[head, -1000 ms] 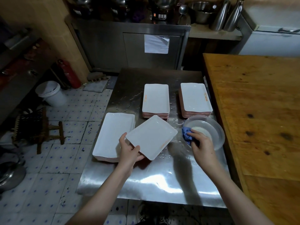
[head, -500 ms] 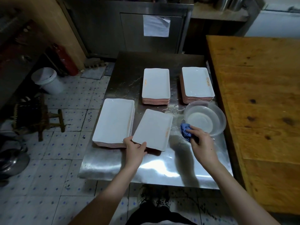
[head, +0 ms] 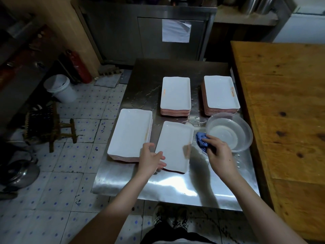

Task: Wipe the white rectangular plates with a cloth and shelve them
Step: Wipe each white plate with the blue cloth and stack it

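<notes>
A single white rectangular plate (head: pixel 174 147) lies flat on the steel table (head: pixel 175 187), just right of a stack of white plates (head: pixel 131 134). Two more stacks stand behind it, one in the middle (head: pixel 175 95) and one to the right (head: pixel 221 94). My left hand (head: pixel 151 159) rests at the single plate's near-left corner, its fingers stretched out over the rim. My right hand (head: pixel 218 150) grips a crumpled blue cloth (head: pixel 201 140) between the plate's right edge and a clear bowl.
The clear plastic bowl (head: pixel 230 132) holds water at the table's right side, and water drops lie around it. A wooden table (head: pixel 284 103) adjoins on the right. A white bucket (head: pixel 59 88), a red extinguisher (head: pixel 79 67) and a small stool (head: pixel 49 125) stand on the tiled floor at left.
The single plate, held tilted in my left hand a second ago, now lies flat on the table beside the left stack. My right hand stayed by the bowl with the cloth.
</notes>
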Available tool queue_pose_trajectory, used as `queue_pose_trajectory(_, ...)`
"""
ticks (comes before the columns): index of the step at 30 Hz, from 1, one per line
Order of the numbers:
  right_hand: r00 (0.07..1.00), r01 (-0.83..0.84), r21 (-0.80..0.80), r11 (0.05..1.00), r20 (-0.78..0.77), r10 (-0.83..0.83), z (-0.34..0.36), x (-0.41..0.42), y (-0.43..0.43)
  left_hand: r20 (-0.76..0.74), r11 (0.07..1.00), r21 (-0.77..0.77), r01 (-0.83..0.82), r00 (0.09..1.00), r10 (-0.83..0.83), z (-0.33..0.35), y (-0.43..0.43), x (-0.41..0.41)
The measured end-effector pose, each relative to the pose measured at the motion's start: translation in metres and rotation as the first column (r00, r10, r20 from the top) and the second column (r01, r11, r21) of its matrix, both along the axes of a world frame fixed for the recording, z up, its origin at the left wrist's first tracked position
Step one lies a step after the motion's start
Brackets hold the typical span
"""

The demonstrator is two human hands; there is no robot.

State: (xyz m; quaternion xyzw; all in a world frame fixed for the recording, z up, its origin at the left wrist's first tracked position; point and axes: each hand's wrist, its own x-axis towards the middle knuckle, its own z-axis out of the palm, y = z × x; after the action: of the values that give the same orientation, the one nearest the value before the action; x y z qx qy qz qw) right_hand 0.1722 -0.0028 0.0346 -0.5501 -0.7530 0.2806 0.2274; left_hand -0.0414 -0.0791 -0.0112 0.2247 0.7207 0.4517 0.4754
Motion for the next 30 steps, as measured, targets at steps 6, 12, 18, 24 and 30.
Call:
queue_pose_trajectory(6,0.999,0.02,0.032,0.999,-0.051,-0.018,0.005,-0.006,0.017,-0.053,0.998,0.018,0.055,0.997,-0.054,0.008,0.032,-0.013)
queue_pose_trajectory(12,0.994,0.062,0.048,0.997,-0.091,-0.057,0.006,-0.005,0.041,-0.068,0.997,0.038,0.072,0.995,-0.069,0.015,0.076,-0.025)
queue_pose_trajectory(18,0.988,0.109,0.048,0.993,-0.115,-0.103,0.011,-0.009,0.071,-0.112,0.997,-0.001,0.074,0.991,-0.073,0.015,0.126,-0.028)
queue_pose_trajectory(24,0.985,0.113,-0.01,0.994,-0.128,-0.114,0.009,-0.013,0.101,-0.154,0.997,-0.051,0.064,0.986,-0.071,0.008,0.17,-0.029)
queue_pose_trajectory(30,0.98,0.124,-0.063,0.99,-0.147,-0.132,-0.004,-0.013,0.123,-0.181,0.995,-0.046,-0.089,0.98,0.079,-0.001,0.2,-0.02)
